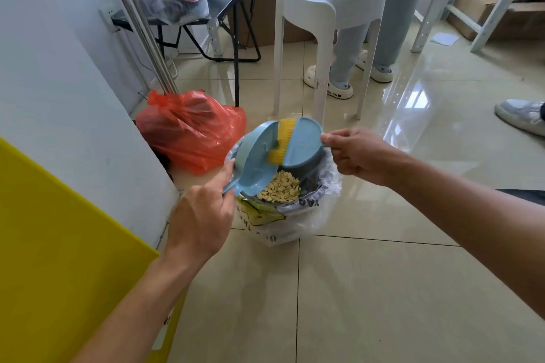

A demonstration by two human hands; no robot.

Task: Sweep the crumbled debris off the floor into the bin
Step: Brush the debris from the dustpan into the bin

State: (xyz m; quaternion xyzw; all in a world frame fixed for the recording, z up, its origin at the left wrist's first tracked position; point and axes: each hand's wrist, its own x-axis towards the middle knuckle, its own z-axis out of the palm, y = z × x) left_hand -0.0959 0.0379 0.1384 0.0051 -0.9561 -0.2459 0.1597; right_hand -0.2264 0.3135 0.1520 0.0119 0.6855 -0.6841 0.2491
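My left hand (203,215) grips the handle of a light blue dustpan (256,159), tipped over a small bin (312,186) lined with a clear plastic bag. My right hand (356,153) holds a light blue hand brush (300,141) by its handle, its yellow bristles (281,141) resting inside the pan. A heap of pale yellow crumbled debris (280,188) lies in the bin just below the pan's lip.
An orange plastic bag (188,132) sits on the floor left of the bin, against a white wall. A white stool (327,29) stands behind the bin. A person's legs and slippers (339,85) are beyond it, a shoe (522,115) at right. A yellow panel (59,244) is near left.
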